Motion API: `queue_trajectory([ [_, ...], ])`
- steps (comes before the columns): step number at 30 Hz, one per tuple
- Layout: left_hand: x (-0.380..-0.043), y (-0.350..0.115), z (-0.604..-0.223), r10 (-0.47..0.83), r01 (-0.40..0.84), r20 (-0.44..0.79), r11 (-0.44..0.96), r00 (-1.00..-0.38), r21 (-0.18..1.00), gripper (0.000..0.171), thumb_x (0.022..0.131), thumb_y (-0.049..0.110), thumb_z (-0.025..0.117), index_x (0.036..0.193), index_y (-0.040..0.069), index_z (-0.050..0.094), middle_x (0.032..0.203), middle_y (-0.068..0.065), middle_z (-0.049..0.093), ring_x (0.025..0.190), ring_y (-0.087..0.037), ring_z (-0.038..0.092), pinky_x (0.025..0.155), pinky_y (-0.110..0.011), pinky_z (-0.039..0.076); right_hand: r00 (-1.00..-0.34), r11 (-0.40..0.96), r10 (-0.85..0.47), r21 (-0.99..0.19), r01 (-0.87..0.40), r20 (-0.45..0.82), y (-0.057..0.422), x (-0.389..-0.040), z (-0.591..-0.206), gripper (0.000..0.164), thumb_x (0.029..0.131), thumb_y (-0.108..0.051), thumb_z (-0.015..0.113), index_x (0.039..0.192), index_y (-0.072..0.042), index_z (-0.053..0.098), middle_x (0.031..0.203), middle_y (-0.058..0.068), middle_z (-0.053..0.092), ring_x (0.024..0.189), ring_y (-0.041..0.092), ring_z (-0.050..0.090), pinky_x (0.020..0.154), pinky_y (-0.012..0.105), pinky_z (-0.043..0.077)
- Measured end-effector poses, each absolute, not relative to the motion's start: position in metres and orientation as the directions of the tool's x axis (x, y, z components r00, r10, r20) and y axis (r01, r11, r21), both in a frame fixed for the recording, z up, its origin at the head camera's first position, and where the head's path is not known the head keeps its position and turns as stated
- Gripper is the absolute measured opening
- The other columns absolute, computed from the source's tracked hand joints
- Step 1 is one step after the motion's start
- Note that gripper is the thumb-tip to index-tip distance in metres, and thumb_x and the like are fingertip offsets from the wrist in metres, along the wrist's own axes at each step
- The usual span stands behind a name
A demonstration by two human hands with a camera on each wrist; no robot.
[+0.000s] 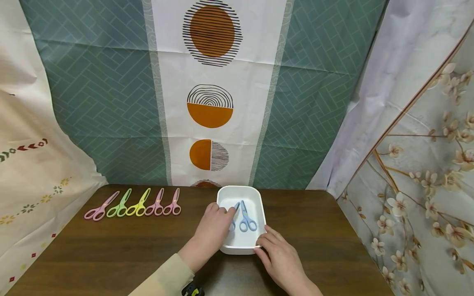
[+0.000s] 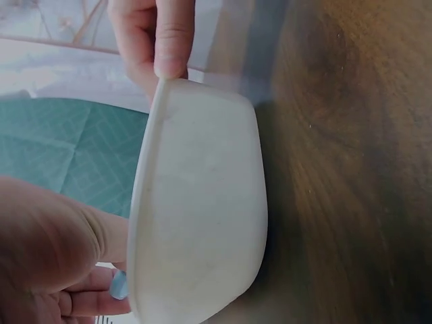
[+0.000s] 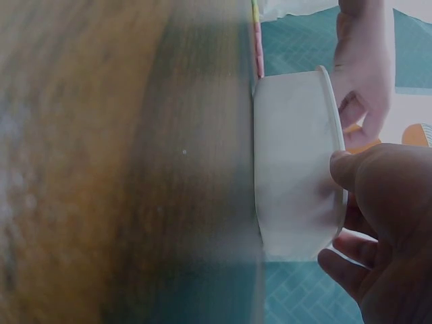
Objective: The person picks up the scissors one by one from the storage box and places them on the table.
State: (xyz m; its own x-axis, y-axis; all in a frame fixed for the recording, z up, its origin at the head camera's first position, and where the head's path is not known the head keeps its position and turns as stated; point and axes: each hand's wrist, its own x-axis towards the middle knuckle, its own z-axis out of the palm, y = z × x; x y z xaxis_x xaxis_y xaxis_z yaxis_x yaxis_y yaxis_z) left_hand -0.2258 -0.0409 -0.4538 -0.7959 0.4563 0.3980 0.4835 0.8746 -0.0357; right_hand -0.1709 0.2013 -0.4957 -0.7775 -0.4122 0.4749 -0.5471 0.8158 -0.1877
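Observation:
A white tray with rounded corners stands on the table. Inside lies a pair of light blue scissors, blades pointing away. Over the tray's left side reaches my left hand, fingers curled, pinching a second pair of blue scissors; the hand hides most of that pair. A bit of the same blue scissors shows by the fingers in the left wrist view. My right hand grips the tray's near right corner, thumb on the near side and fingers along the right rim.
Left of the tray, several scissors lie in a row on the brown table: pink scissors, green scissors, yellow scissors and more pink ones. Patterned cloth hangs behind the table, and flowered cloth on the right.

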Motion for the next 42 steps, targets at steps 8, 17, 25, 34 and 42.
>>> queue_trajectory([
  [8,-0.215,-0.052,-0.451,0.419,0.497,0.518,0.868,-0.746,0.014,0.043,0.082,0.005,0.094,0.117,0.005,0.069,0.091,-0.01,0.075,0.08,-0.028,0.058,0.104,-0.048,0.049,-0.76,0.811,-0.411,-0.18,-0.557,0.504,0.201,-0.17,-0.496,0.015,0.096,-0.025,0.088,0.097,-0.025,0.074,0.113,-0.012,0.075,0.143,0.025,0.061,0.105,0.046,0.059],
  [17,-0.201,-0.069,-0.457,0.39,0.518,0.589,0.853,-0.708,0.058,0.05,0.076,-0.001,0.094,0.117,0.005,0.065,0.099,-0.012,0.077,0.089,-0.032,0.065,0.115,-0.054,0.048,-0.748,0.809,-0.416,-0.166,-0.564,0.517,0.201,-0.17,-0.496,0.016,0.095,-0.025,0.089,0.096,-0.026,0.073,0.112,-0.012,0.075,0.141,0.025,0.063,0.104,0.045,0.059],
  [25,-0.191,-0.088,-0.461,0.367,0.546,0.66,0.834,-0.656,0.079,0.048,0.075,-0.005,0.092,0.114,0.005,0.065,0.104,-0.012,0.076,0.092,-0.034,0.067,0.115,-0.056,0.048,-0.791,0.82,-0.403,-0.203,-0.536,0.461,0.2,-0.17,-0.496,0.013,0.098,-0.027,0.086,0.097,-0.026,0.073,0.114,-0.012,0.075,0.145,0.025,0.059,0.106,0.046,0.058],
  [34,-0.181,-0.108,-0.471,0.337,0.546,0.713,0.834,-0.615,0.077,0.039,0.075,-0.004,0.087,0.105,0.01,0.065,0.102,-0.007,0.072,0.097,-0.035,0.067,0.096,-0.053,0.054,-0.79,0.818,-0.405,-0.203,-0.538,0.46,0.201,-0.17,-0.496,0.012,0.099,-0.027,0.086,0.098,-0.027,0.073,0.115,-0.011,0.075,0.146,0.025,0.059,0.107,0.047,0.058],
  [42,-0.173,-0.126,-0.478,0.322,0.529,0.71,0.845,-0.626,0.083,0.036,0.075,-0.004,0.082,0.105,0.01,0.067,0.103,-0.007,0.071,0.097,-0.034,0.065,0.091,-0.052,0.054,-0.789,0.821,-0.403,-0.197,-0.535,0.464,0.201,-0.17,-0.497,0.014,0.098,-0.027,0.086,0.097,-0.027,0.072,0.115,-0.011,0.075,0.146,0.025,0.059,0.107,0.046,0.058],
])
